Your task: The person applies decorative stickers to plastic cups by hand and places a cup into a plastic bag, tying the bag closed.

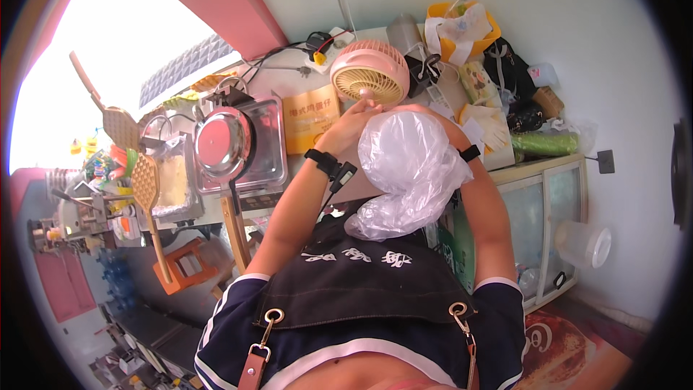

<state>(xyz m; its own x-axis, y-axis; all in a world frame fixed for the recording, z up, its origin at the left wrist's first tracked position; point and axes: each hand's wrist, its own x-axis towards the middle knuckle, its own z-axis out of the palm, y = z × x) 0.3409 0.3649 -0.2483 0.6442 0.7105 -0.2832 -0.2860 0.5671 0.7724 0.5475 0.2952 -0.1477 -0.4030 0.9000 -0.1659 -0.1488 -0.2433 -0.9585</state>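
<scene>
A puffed-up clear plastic bag [403, 149] hangs in front of my apron [357, 276], its lower part crumpled and trailing over the black cloth. At the bag's far edge, the fingers of my left hand [354, 119] are bent and pinch the film. Close beside them is my right hand [414, 110], mostly covered by the bag, so its grip is hidden. Just beyond both hands stands a pink desk fan [371, 73]. A yellow printed sheet [310, 119] lies left of my left hand.
On the left are a round metal pan [223, 138], a clear lidded tray [269, 143] and patterned waffle irons [146, 184] with long handles. A yellow basket [463, 30], a pair of gloves [490, 127] and bags sit on the right. Below them is a sliding-door cabinet [522, 206].
</scene>
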